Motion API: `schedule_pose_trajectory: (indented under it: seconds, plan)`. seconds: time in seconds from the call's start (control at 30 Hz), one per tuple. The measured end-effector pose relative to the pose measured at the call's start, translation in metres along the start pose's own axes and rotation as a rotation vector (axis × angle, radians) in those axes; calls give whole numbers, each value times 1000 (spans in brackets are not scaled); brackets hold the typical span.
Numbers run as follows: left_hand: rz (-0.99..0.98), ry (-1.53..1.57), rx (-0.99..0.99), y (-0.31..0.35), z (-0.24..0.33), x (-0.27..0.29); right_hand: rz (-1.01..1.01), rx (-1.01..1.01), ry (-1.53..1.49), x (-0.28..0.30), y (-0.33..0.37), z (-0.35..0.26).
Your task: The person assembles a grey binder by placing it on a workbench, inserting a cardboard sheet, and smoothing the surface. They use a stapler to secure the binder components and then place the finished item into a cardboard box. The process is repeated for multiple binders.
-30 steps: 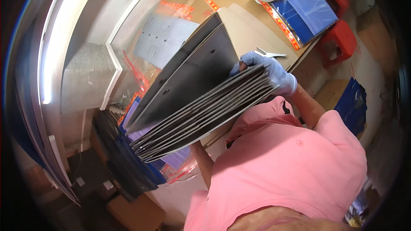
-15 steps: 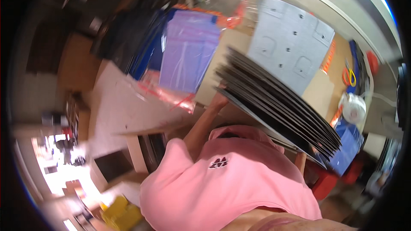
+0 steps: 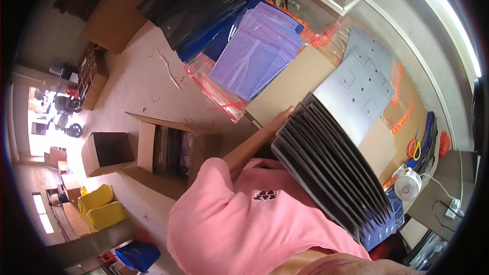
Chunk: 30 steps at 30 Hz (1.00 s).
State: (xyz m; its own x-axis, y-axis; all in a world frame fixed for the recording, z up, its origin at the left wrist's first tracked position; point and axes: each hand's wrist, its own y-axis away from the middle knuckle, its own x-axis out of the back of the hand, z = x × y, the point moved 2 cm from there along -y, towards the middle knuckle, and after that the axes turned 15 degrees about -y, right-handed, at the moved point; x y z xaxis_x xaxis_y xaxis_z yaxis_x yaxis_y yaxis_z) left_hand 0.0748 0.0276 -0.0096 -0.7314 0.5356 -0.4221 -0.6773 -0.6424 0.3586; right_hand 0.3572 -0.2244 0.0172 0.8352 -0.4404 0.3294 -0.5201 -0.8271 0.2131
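Observation:
A thick stack of thin black sheets stands on edge in front of my chest, slanting from the upper middle to the lower right, its layers slightly fanned apart. My left hand is closed on the stack's far left end; its fingertips are partly hidden by the sheets. My right hand is out of sight behind the stack. Just beyond the sheets lies a light grey panel with small dark holes and rounded outlines, on brown cardboard.
Purple plastic-wrapped packs and dark flat sheets lie at the back. Orange-and-yellow scissors, a white fan and a power strip are at right. Open cardboard boxes and yellow bundles sit at left.
My view has turned, so the bench things appear farther right and more boxes show at left. The black stack has come closer and tilted more upright, still held by my left hand.

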Motion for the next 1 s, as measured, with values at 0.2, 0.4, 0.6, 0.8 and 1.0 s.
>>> schedule_pose_trajectory:
  seconds: [0.2,0.4,0.6,0.8,1.0]
  plan:
    - [88,-118,-151,12,22,30,-232,-83,-149,-33,-13,-47]
    - [328,-506,-373,70,100,108,-227,128,-366,-125,-55,-112]
    - [566,-802,-204,96,211,234,-377,463,-323,-269,-148,-145]
    - [800,-329,-617,168,321,390,-572,372,-621,-463,-224,-303]
    - [1058,-143,-605,221,254,480,-793,-209,-1166,-653,-254,-368]
